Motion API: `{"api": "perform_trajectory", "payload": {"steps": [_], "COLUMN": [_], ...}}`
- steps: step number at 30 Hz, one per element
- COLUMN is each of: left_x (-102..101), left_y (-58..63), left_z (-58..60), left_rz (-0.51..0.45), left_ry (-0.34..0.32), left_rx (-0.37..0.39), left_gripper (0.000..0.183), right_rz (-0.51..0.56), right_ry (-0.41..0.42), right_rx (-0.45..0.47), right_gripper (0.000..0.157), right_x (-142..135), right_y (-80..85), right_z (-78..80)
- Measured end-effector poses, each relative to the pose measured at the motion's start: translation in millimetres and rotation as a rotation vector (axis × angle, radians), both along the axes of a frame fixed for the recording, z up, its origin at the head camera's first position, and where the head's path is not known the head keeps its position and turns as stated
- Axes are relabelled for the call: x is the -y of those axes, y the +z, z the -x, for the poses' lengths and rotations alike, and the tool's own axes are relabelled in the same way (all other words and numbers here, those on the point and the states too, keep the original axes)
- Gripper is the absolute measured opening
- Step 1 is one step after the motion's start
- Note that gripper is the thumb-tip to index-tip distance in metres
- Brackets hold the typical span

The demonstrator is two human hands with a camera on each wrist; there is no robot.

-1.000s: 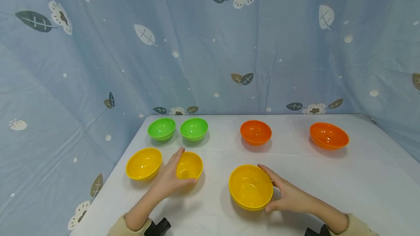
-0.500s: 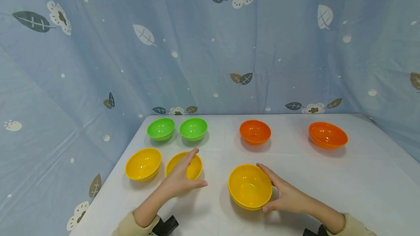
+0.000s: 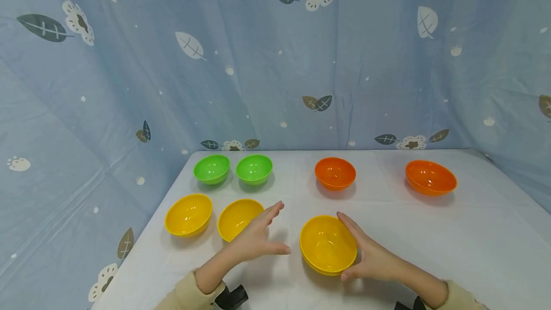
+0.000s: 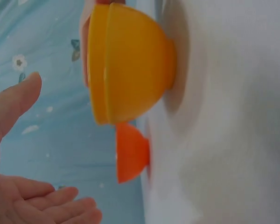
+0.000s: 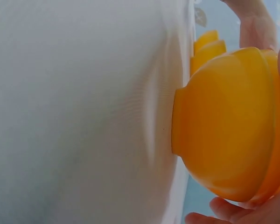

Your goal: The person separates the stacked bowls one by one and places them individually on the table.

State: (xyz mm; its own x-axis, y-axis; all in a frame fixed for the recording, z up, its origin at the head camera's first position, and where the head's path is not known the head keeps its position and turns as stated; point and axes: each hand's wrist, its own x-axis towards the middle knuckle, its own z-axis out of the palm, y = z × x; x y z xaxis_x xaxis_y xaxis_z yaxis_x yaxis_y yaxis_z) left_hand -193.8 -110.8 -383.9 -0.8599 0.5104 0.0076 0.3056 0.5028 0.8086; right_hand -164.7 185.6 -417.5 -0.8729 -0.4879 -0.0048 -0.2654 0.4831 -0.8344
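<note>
My right hand (image 3: 376,255) grips the right side of two nested yellow bowls (image 3: 328,247), thumb at the near side and fingers at the far side. In the left wrist view the two rims of the nested bowls (image 4: 130,65) show one just inside the other. My left hand (image 3: 255,238) is held with fingers spread and thumb apart, touching nothing, in the gap left of the stack. Behind it sits a single yellow bowl (image 3: 236,219), its near right part covered by the hand. Another yellow bowl (image 3: 188,215) stands farther left.
Two green bowls (image 3: 212,170) stand side by side at the back left of the white table (image 3: 284,291). One orange bowl (image 3: 335,174) is at the back middle, and another orange bowl (image 3: 430,178) at the back right. A blue patterned curtain (image 3: 258,61) hangs behind.
My left hand has moved right, away from the single yellow bowl and toward the nested bowls. The right hand and its bowls have stayed nearly in place.
</note>
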Motion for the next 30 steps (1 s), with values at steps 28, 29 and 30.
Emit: {"api": "perform_trajectory", "payload": {"steps": [28,29,30], "left_x": [-48,-49,-50], "left_y": [-23.5,-24.0,-24.5], "left_z": [1.3,1.9,2.6], "left_rz": [0.117,0.109,0.102], "left_ry": [-0.161,-0.163,-0.163], "left_rx": [0.066,0.068,0.068], "left_gripper": [0.100,0.099,0.097], "right_rz": [-0.086,-0.095,-0.103], "right_ry": [0.005,0.001,-0.002], "right_rx": [-0.106,-0.102,-0.096], "right_gripper": [0.112,0.113,0.113], "right_x": [3,3,3], "right_y": [0.7,1.3,1.9], "right_z": [-2.5,-2.3,-2.3]}}
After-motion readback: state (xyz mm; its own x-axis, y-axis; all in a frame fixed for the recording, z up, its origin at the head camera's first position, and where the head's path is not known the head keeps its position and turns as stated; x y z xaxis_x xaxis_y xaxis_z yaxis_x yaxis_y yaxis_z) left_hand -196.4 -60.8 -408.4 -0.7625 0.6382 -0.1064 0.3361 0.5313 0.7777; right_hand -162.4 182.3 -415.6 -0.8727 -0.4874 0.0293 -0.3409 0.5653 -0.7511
